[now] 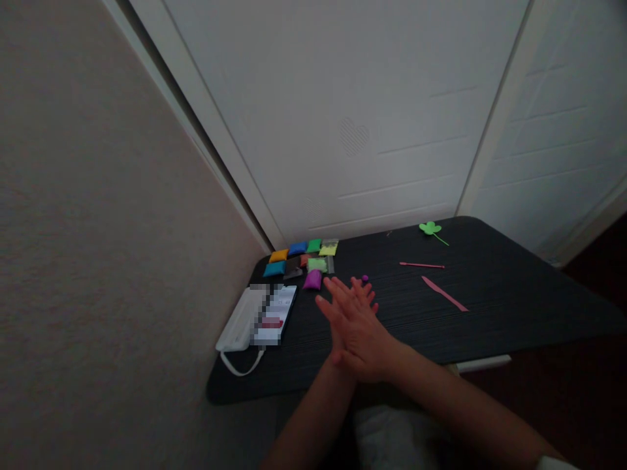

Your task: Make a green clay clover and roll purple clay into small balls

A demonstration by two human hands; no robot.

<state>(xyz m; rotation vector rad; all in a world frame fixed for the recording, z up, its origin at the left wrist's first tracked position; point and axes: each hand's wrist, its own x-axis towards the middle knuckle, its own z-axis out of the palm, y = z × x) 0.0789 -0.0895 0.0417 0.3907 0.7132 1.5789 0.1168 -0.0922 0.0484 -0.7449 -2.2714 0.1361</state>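
Observation:
My right hand (365, 336) lies across the top of my left hand (364, 295), palm towards palm, above the front half of the dark table. The right fingers are stretched out and slightly spread, pointing away to the left. Of the left hand, mostly the outstretched fingertips show beyond the right hand; its palm is covered. Whether anything sits between the palms is hidden. Just past the fingertips a small purple ball (365, 278) rests on the table. Close by on the left is a bright purple packet (313, 280), seemingly modelling clay.
Several coloured packets (298, 249) lie at the back left of the black table (343, 261). A phone (274, 316) sits beside a white case (243, 318) with a strap. On the right are a pink plastic knife (443, 293), a thin pink stick (422, 265) and a green clover-like piece (430, 228).

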